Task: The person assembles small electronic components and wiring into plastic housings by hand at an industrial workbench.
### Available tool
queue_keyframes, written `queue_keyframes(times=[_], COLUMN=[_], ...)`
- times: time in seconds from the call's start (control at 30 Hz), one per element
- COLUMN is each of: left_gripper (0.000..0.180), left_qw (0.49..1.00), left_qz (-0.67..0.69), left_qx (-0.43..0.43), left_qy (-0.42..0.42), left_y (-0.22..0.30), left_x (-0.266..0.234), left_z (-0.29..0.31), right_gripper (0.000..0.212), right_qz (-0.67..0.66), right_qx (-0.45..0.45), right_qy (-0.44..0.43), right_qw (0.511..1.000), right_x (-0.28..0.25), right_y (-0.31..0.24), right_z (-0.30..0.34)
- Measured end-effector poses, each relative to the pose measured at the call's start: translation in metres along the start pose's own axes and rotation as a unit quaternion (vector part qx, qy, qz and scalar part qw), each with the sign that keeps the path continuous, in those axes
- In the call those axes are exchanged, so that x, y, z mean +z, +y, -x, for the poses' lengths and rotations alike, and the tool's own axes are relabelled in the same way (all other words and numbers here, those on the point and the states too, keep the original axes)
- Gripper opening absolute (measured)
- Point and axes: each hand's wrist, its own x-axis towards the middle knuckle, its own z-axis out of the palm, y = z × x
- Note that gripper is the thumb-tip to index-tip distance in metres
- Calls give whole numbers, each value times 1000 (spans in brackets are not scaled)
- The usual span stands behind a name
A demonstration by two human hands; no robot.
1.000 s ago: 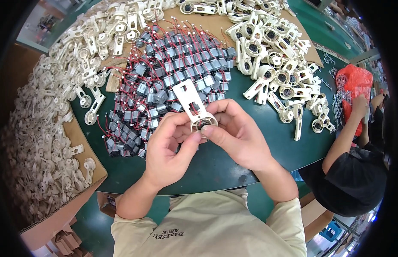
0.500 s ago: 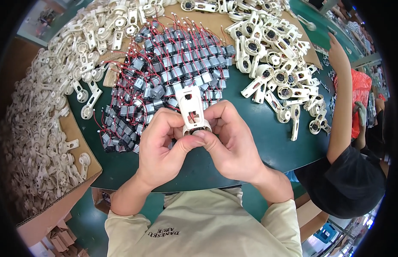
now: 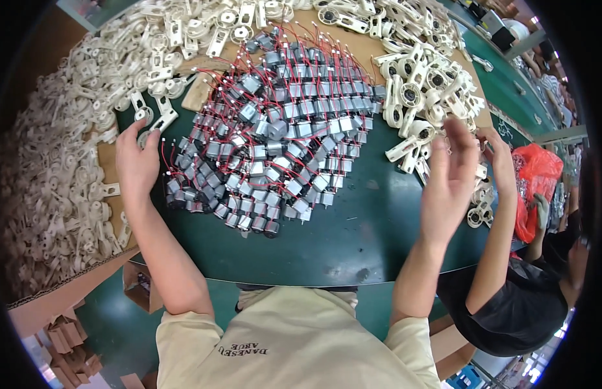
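Note:
At the left, my left hand point(image 3: 138, 162) has its thumb and fingers around the round end of a cream plastic housing point(image 3: 165, 118), by the edge of the left heap. Another housing lies just beyond the fingertips. My right hand point(image 3: 451, 175) is raised over the near part of the right-hand pile of cream housings with dark round inserts point(image 3: 411, 94). Its fingers are apart, slightly blurred, and nothing shows in them. Between my hands lies a large group of small grey motors point(image 3: 294, 129) with red and dark wires, partly in rows.
A deep heap of cream housings point(image 3: 61, 168) fills the cardboard at left. A co-worker's hand point(image 3: 498, 152) reaches to the right pile, close beside my right hand. A red plastic bag point(image 3: 537, 178) stands beyond that arm. The green tabletop point(image 3: 353, 240) curves along my front.
My hands have parted from the middle, where both held a cream housing. The left went to the left heap, the right to the right pile. The co-worker's hand came down nearer.

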Motion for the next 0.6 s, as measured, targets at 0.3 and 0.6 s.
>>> queue_keyframes(times=[0.3, 0.6], left_gripper=[31, 48], left_qw=[949, 609], left_qz=[314, 718], left_qx=[-41, 2], left_qy=[6, -336], left_y=[7, 93], left_x=[10, -15], left_z=[-11, 56], right_gripper=[12, 30], right_qz=[126, 242], right_qx=[-162, -230], right_qy=[-322, -417], right_qw=[924, 845], right_x=[33, 44], right_y=[-5, -15], right_z=[38, 64])
